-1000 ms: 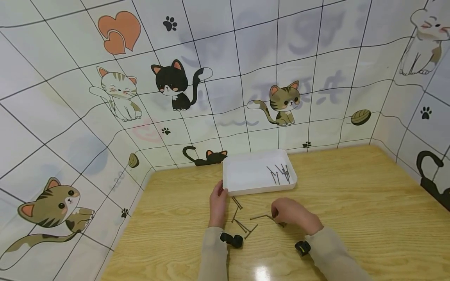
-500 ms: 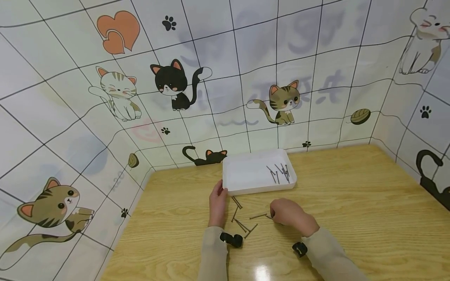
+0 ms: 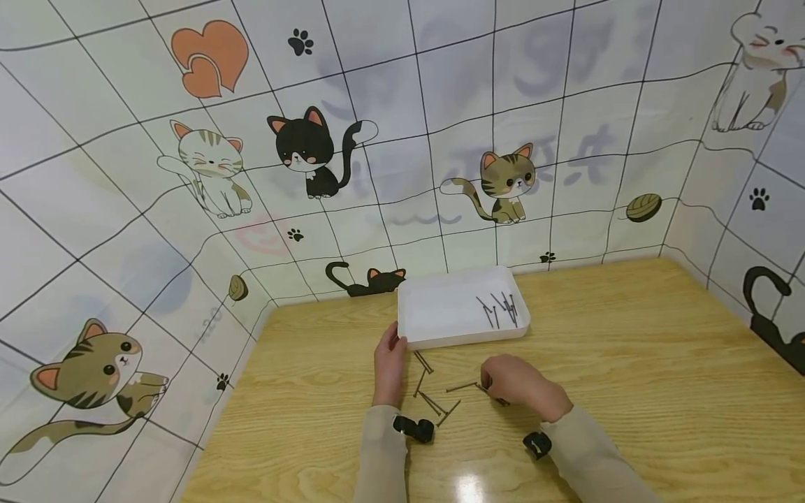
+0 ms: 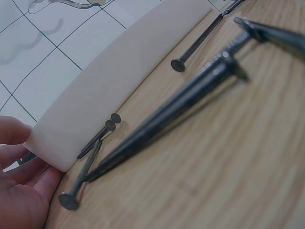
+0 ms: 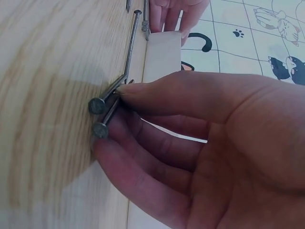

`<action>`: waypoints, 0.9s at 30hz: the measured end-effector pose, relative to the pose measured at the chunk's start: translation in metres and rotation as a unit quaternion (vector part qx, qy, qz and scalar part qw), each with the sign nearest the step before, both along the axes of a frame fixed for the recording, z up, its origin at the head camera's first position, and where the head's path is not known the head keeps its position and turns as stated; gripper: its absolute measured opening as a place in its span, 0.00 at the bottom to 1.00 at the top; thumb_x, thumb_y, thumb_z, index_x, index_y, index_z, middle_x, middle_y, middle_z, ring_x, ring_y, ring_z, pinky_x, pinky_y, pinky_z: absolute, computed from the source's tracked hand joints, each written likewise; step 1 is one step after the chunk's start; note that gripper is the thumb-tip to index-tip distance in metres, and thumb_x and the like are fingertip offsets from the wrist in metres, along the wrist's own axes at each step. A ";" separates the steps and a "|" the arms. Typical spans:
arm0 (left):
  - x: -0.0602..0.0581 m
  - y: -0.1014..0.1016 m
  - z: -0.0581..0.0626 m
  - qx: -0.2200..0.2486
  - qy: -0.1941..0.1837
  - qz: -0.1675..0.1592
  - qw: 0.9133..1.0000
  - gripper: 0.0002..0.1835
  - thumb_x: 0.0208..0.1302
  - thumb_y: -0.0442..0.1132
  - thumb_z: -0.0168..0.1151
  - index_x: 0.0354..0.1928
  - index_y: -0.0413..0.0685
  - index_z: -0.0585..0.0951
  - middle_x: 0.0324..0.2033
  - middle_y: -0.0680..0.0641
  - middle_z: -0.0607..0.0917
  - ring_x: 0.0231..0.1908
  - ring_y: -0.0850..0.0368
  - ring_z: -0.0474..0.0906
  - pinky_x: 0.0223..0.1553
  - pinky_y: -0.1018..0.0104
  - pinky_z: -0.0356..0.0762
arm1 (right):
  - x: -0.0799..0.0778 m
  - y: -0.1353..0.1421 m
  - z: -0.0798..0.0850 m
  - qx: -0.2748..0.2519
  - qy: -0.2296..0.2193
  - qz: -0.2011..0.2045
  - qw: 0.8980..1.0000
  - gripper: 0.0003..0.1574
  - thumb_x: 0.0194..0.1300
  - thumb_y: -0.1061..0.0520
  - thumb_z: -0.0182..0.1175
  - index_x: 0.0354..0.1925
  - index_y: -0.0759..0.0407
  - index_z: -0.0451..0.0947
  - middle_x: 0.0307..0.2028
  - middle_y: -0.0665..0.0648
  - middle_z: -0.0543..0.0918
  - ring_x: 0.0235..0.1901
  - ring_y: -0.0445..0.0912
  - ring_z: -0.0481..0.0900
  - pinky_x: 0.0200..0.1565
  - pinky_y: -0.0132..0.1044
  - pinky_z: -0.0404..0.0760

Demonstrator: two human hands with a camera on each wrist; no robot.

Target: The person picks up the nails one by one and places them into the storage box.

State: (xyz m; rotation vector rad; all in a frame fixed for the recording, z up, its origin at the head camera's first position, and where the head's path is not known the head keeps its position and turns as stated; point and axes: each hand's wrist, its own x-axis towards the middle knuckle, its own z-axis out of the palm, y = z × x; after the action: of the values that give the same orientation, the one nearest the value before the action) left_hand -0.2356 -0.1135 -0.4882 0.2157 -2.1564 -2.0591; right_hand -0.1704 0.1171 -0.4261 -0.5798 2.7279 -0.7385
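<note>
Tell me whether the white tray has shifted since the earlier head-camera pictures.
No. In the head view, the white tray keeps the same place against the black cat printed beside it on the wall.

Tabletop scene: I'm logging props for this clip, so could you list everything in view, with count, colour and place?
Tray: 1, white, far side of the table
Nails in the tray: several, dark grey, its right end
Loose nails: several (some overlap), dark grey, table in front of the tray
Table: 1, light wood
Wall covering: white with black grid lines, behind and beside the table
Cat prints: 7, white, black or brown, walls
Paw prints: 5, black, walls
Yarn balls: 2, olive, walls
Heart print: 1, orange, upper left
Faint lettering: pale purple, back wall
Wrist devices: 2, black, one per wrist
Sleeves: 2, beige, forearms
Left grip: 1, bare hand, holding tray's near-left corner
Right grip: 1, bare hand, pinching a nail
</note>
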 end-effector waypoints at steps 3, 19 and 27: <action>0.000 0.000 0.000 0.000 0.001 0.000 1.000 0.24 0.65 0.40 0.50 0.63 0.50 0.65 0.59 0.50 0.68 0.59 0.57 0.61 0.57 0.59 0.60 | 0.000 0.001 0.000 -0.006 0.005 0.004 1.000 0.10 0.49 0.71 0.57 0.29 0.58 0.79 0.29 0.53 0.79 0.26 0.45 0.73 0.31 0.42 0.74; 0.001 -0.002 -0.001 0.001 0.006 0.001 1.000 0.23 0.65 0.40 0.50 0.62 0.50 0.65 0.58 0.50 0.68 0.58 0.57 0.62 0.57 0.59 0.61 | -0.011 0.010 0.002 -0.049 -0.022 -0.033 0.998 0.16 0.53 0.68 0.52 0.42 0.60 0.76 0.30 0.52 0.76 0.21 0.43 0.69 0.24 0.36 0.69; -0.001 -0.002 -0.002 0.000 0.003 -0.001 1.000 0.23 0.64 0.40 0.51 0.62 0.51 0.66 0.58 0.51 0.68 0.59 0.57 0.61 0.57 0.59 0.60 | -0.020 0.020 0.003 -0.086 0.004 -0.049 0.995 0.15 0.57 0.66 0.52 0.45 0.62 0.75 0.29 0.52 0.76 0.19 0.42 0.71 0.22 0.36 0.70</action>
State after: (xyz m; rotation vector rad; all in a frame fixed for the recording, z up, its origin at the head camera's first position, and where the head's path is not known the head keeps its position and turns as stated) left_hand -0.2363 -0.1152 -0.4902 0.2065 -2.1545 -2.0583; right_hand -0.1903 0.1372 -0.4228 -0.4877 2.7334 -1.0050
